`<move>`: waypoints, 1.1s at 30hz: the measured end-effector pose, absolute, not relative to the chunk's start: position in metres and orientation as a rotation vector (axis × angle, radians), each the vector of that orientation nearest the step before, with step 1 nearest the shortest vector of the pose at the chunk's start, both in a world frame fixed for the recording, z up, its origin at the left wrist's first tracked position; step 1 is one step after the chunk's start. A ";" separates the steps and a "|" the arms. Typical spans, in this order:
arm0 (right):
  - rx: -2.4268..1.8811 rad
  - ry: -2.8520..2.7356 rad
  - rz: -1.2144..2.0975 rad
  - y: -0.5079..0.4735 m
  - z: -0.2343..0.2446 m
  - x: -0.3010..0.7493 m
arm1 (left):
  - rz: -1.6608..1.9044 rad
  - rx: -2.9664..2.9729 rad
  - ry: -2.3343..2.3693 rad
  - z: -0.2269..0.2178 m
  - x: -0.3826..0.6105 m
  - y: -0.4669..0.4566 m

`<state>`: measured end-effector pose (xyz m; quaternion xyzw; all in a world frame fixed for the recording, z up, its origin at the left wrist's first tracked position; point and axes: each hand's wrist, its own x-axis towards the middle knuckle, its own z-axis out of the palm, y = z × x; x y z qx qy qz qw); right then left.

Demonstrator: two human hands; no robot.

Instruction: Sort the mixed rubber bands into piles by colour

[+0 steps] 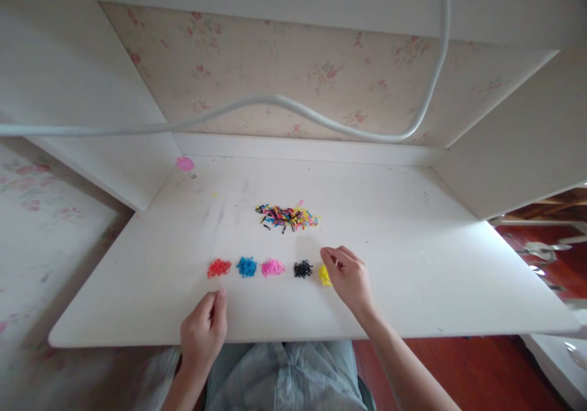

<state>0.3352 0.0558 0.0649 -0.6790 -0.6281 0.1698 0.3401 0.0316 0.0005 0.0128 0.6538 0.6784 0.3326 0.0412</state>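
Note:
A heap of mixed-colour small rubber bands [288, 216] lies in the middle of the white table. Nearer me, in a row, are piles sorted by colour: red bands [219, 268], blue bands [247, 266], pink bands [273, 268], black bands [302, 269] and yellow bands [324, 276]. My right hand [352, 281] is above the yellow pile and partly covers it, its fingertips pinched together. Close to the table's front edge, just below the red pile, my left hand [205, 325] is closed with the thumb on top. Whatever either hand may hold is too small or hidden to make out.
The white table [413, 276] has side panels and a back wall with flowered paper. A white cable [275, 100] hangs across the view in front of the wall. A round pink object [185, 164] sits at the back left corner.

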 end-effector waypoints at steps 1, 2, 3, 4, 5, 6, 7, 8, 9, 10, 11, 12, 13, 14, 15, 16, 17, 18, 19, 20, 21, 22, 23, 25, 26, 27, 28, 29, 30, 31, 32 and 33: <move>-1.770 -1.719 0.423 0.064 0.069 0.329 | 1.009 2.050 2.065 0.010 0.032 0.000; -1.788 -1.800 0.403 0.073 0.071 0.323 | 1.002 2.099 2.056 0.008 0.034 -0.001; -1.815 -1.879 0.383 0.082 0.073 0.317 | 0.997 2.143 2.048 0.007 0.034 -0.002; -1.851 -1.951 0.364 0.090 0.074 0.311 | 0.997 2.180 2.039 0.006 0.035 -0.003; -1.892 -2.019 0.348 0.098 0.073 0.306 | 1.000 2.209 2.030 0.006 0.035 -0.003; -1.933 -2.080 0.336 0.106 0.073 0.301 | 1.005 2.230 2.021 0.006 0.035 -0.004; -1.975 -2.130 0.327 0.113 0.071 0.297 | 1.009 2.248 2.013 0.006 0.035 -0.004; -2.015 -2.169 0.321 0.119 0.070 0.294 | 1.011 2.263 2.003 0.006 0.035 -0.004; -2.050 -2.198 0.314 0.124 0.069 0.291 | 1.015 2.274 1.995 0.007 0.034 -0.004; -2.078 -2.218 0.306 0.129 0.067 0.289 | 1.020 2.282 1.988 0.007 0.034 -0.004; -2.099 -2.232 0.296 0.133 0.066 0.288 | 1.025 2.288 1.984 0.007 0.034 -0.004; -2.111 -2.244 0.286 0.136 0.064 0.286 | 1.030 2.295 1.979 0.008 0.034 -0.003; -2.117 -2.258 0.279 0.138 0.063 0.285 | 1.032 2.302 1.977 0.008 0.034 -0.003; -2.120 -2.272 0.271 0.140 0.062 0.285 | 1.033 2.308 1.975 0.008 0.035 -0.002; -2.123 -2.285 0.263 0.141 0.061 0.284 | 1.030 2.313 1.977 0.008 0.035 -0.002; -2.128 -2.299 0.258 0.142 0.060 0.284 | 1.027 2.317 1.980 0.008 0.035 -0.001; -2.130 -2.313 0.253 0.142 0.059 0.283 | 1.026 2.319 1.987 0.008 0.036 -0.001; -2.128 -2.323 0.245 0.141 0.059 0.283 | 1.021 2.319 1.993 0.009 0.036 -0.001; -2.123 -2.329 0.234 0.141 0.059 0.283 | 1.017 2.318 1.997 0.009 0.036 -0.002; -2.114 -2.329 0.220 0.140 0.059 0.283 | 1.012 2.318 2.000 0.009 0.036 -0.002; -2.102 -2.326 0.204 0.139 0.059 0.284 | 1.008 2.317 2.001 0.009 0.036 -0.002; -2.088 -2.318 0.188 0.138 0.060 0.285 | 1.005 2.318 1.998 0.009 0.036 -0.003; -2.074 -2.306 0.173 0.137 0.061 0.287 | 1.004 2.319 1.995 0.009 0.035 -0.003; -2.041 -2.278 0.162 0.133 0.065 0.291 | 1.009 2.325 1.991 0.009 0.035 -0.003; -2.021 -2.262 0.164 0.131 0.067 0.293 | 1.009 2.329 1.991 0.008 0.035 -0.003; -2.000 -2.242 0.168 0.128 0.069 0.295 | 1.009 2.333 1.991 0.008 0.035 -0.003; -1.978 -2.220 0.177 0.124 0.070 0.298 | 1.006 2.337 1.995 0.008 0.035 -0.003; -1.954 -2.199 0.191 0.119 0.071 0.300 | 1.001 2.340 1.999 0.009 0.035 -0.003; -1.931 -2.180 0.211 0.112 0.072 0.302 | 0.994 2.341 2.005 0.009 0.035 -0.002; -1.911 -2.162 0.236 0.105 0.072 0.304 | 0.984 2.343 2.010 0.009 0.035 -0.002; -1.894 -2.146 0.263 0.098 0.071 0.305 | 0.971 2.344 2.015 0.009 0.035 -0.002; -1.880 -2.132 0.293 0.089 0.070 0.307 | 0.959 2.346 2.021 0.010 0.035 -0.002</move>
